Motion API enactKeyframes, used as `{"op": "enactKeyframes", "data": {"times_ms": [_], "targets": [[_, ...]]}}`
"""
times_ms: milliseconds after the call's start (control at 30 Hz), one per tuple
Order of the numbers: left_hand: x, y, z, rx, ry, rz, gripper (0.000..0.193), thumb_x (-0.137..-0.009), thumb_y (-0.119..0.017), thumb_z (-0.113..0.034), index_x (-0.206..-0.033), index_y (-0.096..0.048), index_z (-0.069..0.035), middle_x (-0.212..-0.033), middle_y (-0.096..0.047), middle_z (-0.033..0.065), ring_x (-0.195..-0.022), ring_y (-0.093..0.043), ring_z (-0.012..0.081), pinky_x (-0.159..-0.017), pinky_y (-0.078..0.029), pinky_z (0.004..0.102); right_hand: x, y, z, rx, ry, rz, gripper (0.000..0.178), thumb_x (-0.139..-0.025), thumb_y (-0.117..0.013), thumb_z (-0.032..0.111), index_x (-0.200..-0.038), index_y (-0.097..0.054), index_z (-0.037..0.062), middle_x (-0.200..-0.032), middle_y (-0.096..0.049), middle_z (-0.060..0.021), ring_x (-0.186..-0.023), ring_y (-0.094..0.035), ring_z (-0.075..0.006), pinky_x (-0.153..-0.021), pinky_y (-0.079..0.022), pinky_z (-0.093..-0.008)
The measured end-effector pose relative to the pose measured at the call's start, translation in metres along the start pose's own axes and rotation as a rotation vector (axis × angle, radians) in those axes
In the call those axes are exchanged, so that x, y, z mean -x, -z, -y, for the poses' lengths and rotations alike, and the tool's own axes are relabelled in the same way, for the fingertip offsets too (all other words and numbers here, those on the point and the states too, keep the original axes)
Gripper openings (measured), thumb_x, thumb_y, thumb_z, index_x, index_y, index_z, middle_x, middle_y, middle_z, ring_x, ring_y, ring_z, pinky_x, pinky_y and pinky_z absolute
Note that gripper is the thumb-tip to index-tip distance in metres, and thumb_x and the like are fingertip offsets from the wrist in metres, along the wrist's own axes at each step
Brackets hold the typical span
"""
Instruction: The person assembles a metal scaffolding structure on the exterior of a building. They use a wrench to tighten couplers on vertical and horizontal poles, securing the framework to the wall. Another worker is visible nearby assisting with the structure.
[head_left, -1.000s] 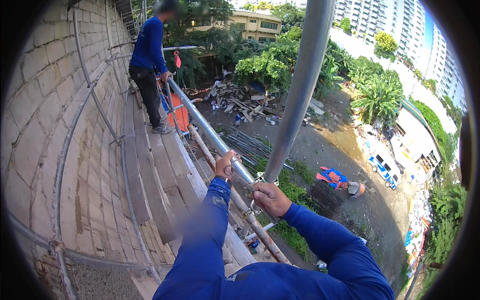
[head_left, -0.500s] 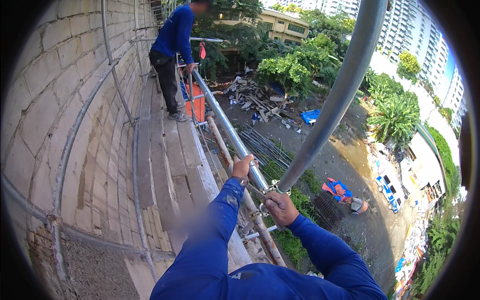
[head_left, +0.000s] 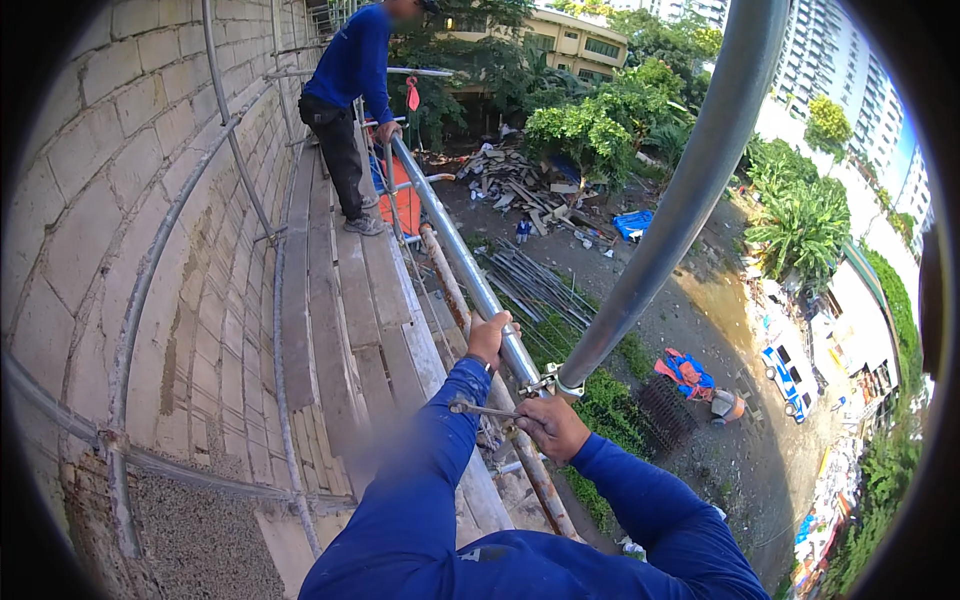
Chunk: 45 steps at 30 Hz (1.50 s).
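My left hand [head_left: 490, 338] is wrapped round a shiny scaffold tube [head_left: 462, 258] that slopes away toward the co-worker. In my right hand [head_left: 555, 425] is a wrench [head_left: 488, 410], its head pointing left across my left forearm. Just above the right hand, a metal scaffold coupler [head_left: 546, 382] sits where the shiny tube meets a thick grey upright tube [head_left: 670, 225]. A rusty tube [head_left: 445, 275] runs beside and below the shiny one. The far end of the shiny tube is held by a co-worker's hand [head_left: 388, 132].
Wooden planks [head_left: 345, 300] form a narrow walkway along a block wall [head_left: 110, 190] at left. A co-worker in blue [head_left: 350, 65] stands on its far end. Beyond the tubes is a drop to the ground, with stacked pipes [head_left: 540, 290], rubble [head_left: 530, 185] and a vehicle [head_left: 788, 382].
The wrench has swung away from beside the coupler and now lies across my left forearm. My left hand keeps its hold on the tube. The view has shifted slightly.
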<state>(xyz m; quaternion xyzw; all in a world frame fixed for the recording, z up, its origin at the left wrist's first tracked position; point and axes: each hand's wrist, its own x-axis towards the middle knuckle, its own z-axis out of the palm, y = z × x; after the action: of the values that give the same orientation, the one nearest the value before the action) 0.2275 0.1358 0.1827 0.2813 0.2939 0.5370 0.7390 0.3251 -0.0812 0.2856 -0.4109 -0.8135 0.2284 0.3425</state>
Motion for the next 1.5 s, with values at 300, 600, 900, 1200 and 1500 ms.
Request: {"op": "enactKeyframes", "data": {"times_ms": [300, 600, 900, 1200, 1500], "targets": [[-0.011, 0.018, -0.002, -0.039, -0.032, -0.034, 0.032, -0.094, -0.07, -0.013, -0.116, -0.051, 0.0, -0.093, -0.064, 0.0129, -0.077, -0.072, 0.025, -0.065, -0.064, 0.0425, -0.02, 0.039, 0.041, -0.101, -0.006, 0.0, 0.014, -0.103, -0.06, 0.016, -0.099, -0.062, 0.0035, -0.079, -0.061, -0.0177, -0.071, -0.062, -0.0392, -0.066, -0.047, -0.0457], [-0.005, 0.007, -0.001, -0.057, -0.012, -0.066, 0.048, -0.087, -0.071, -0.007, -0.125, -0.042, -0.001, -0.097, -0.061, 0.0139, -0.07, -0.07, 0.0241, -0.059, -0.06, 0.041, 0.003, -0.005, -0.002, 0.066, -0.014, 0.122, 0.013, -0.096, -0.066, 0.012, -0.104, -0.062, 0.0028, -0.078, -0.061, -0.0178, -0.079, -0.063, -0.0413, -0.071, -0.047, -0.0512], [0.014, -0.015, -0.043, -0.394, 0.136, -0.234, 0.073, -0.084, -0.075, -0.011, -0.14, -0.032, 0.006, -0.114, -0.063, 0.0241, -0.087, -0.071, 0.0286, -0.07, -0.058, 0.0479, -0.031, 0.061, 0.059, -0.26, 0.039, -0.106, 0.034, -0.11, -0.054, 0.032, -0.094, -0.062, 0.0025, -0.068, -0.056, -0.0057, -0.059, -0.056, -0.0189, -0.057, -0.043, -0.0349], [-0.006, 0.033, 0.031, -0.853, -0.169, -0.426, 0.081, -0.081, -0.079, -0.024, -0.144, -0.041, 0.01, -0.121, -0.067, 0.0273, -0.104, -0.072, 0.0349, -0.09, -0.058, 0.0443, 0.026, -0.041, -0.037, -0.112, -0.194, 0.077, 0.016, -0.103, -0.059, 0.02, -0.1, -0.06, 0.0047, -0.076, -0.059, -0.0188, -0.072, -0.061, -0.0418, -0.066, -0.046, -0.0493], [-0.03, 0.048, 0.047, -1.078, -0.153, -0.397, 0.094, -0.074, -0.079, -0.037, -0.141, -0.041, 0.017, -0.137, -0.055, 0.038, -0.128, -0.056, 0.0482, -0.112, -0.045, 0.0471, 0.033, -0.026, -0.026, -0.086, -0.167, -0.029, 0.014, -0.101, -0.061, 0.017, -0.102, -0.063, 0.0042, -0.081, -0.061, -0.0173, -0.077, -0.062, -0.0402, -0.069, -0.048, -0.0493]]}}
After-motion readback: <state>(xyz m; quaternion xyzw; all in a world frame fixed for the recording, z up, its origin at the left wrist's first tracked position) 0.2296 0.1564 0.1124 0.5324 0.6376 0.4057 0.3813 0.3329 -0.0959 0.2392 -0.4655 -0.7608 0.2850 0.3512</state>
